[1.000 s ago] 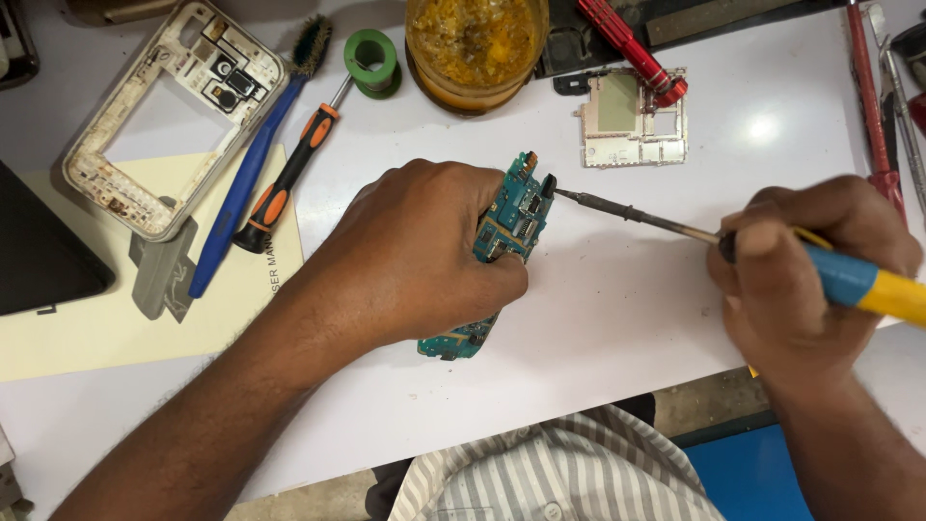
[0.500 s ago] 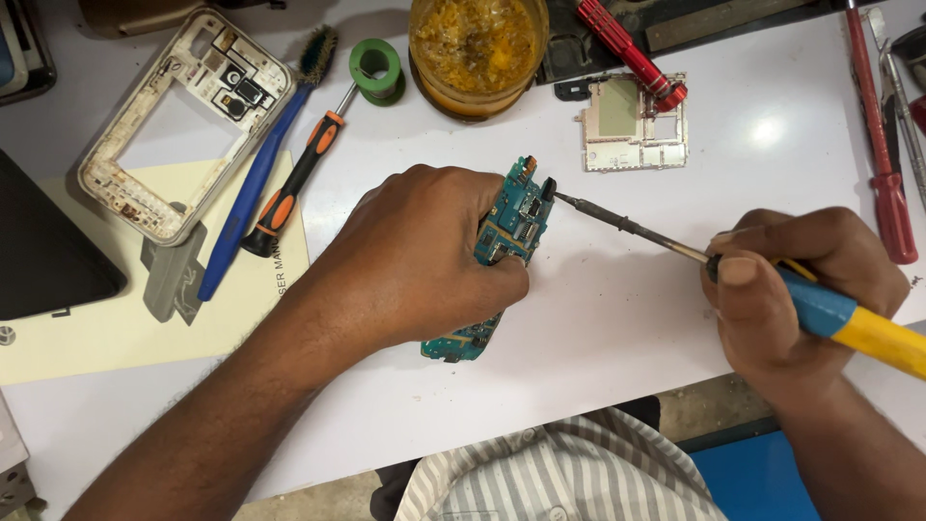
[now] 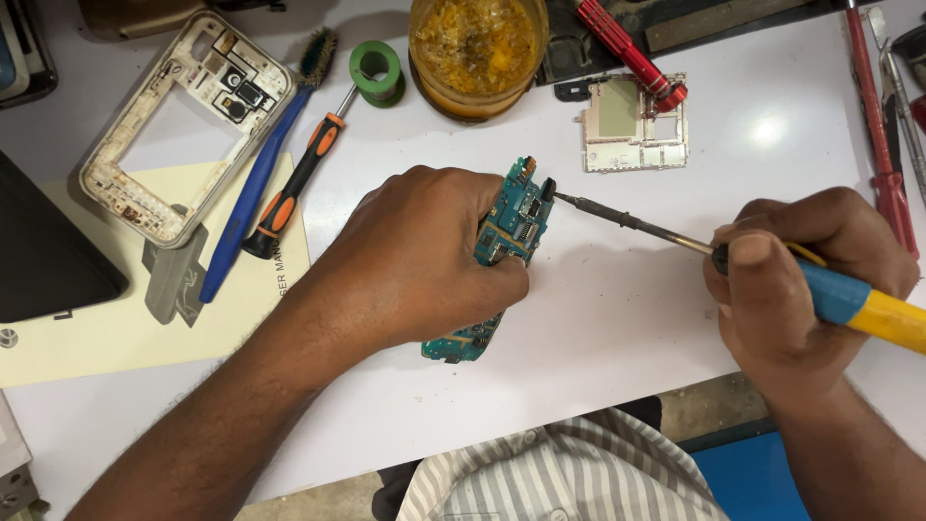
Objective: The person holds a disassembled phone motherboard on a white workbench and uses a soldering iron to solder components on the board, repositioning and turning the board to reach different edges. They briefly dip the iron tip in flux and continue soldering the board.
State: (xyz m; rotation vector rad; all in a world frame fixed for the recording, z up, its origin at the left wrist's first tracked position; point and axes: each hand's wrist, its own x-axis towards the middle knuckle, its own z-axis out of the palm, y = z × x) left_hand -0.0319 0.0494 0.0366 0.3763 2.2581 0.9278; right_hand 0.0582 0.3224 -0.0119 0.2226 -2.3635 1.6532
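Observation:
My left hand (image 3: 420, 256) grips a teal phone circuit board (image 3: 509, 232), tilted on edge on the white table (image 3: 617, 318). Most of the board's middle is hidden under my fingers; its lower end (image 3: 461, 342) sticks out below my palm. My right hand (image 3: 796, 280) holds a soldering iron (image 3: 849, 299) with a blue and yellow handle. The iron's dark thin tip (image 3: 564, 200) touches the board's upper right corner.
A white phone frame (image 3: 183, 125) lies at the back left beside a blue brush (image 3: 256, 188) and an orange-black screwdriver (image 3: 294, 188). A green solder spool (image 3: 376, 72), a jar of yellow flux (image 3: 477, 53), a metal shield plate (image 3: 632, 123) and red tools (image 3: 883, 145) line the back.
The view has shifted a little. My right hand has slid slightly left and down with the iron, whose tip stays at the board's upper corner. My left hand keeps its grip.

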